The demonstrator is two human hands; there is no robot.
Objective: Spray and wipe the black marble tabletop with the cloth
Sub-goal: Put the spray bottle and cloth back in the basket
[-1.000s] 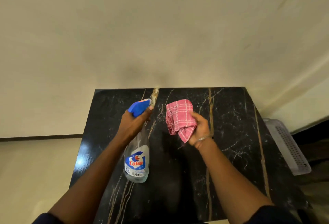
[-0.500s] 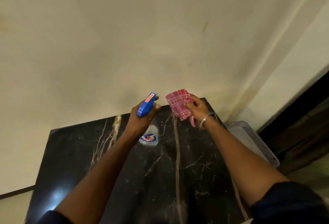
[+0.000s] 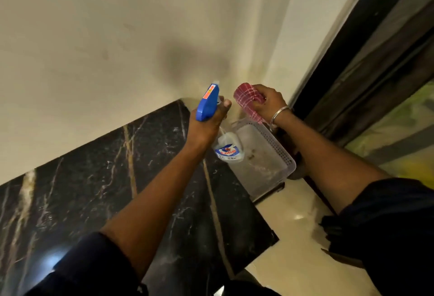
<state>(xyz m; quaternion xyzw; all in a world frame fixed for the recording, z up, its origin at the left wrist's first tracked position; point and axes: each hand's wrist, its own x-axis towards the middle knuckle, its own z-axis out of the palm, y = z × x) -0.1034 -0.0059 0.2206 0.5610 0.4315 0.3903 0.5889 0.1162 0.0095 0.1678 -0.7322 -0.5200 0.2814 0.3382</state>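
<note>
The black marble tabletop (image 3: pixel 98 178) with gold and white veins fills the lower left. My left hand (image 3: pixel 206 124) grips the neck of a clear spray bottle (image 3: pixel 229 147) with a blue trigger head, held above the tabletop's far right corner. My right hand (image 3: pixel 267 103) holds a bunched pink checked cloth (image 3: pixel 246 99) in the air beyond the table's right edge, above a basket. Both hands sit close together, the cloth just right of the bottle's nozzle.
A translucent perforated plastic basket (image 3: pixel 279 154) stands on the floor right of the table, against the cream wall (image 3: pixel 117 37). A dark door frame (image 3: pixel 366 48) rises at the right. Glossy cream floor tiles (image 3: pixel 296 237) lie right of the table.
Both hands, with bottle and cloth, have moved from over the middle of the tabletop to its far right corner, and the view has swung right. The grips are unchanged.
</note>
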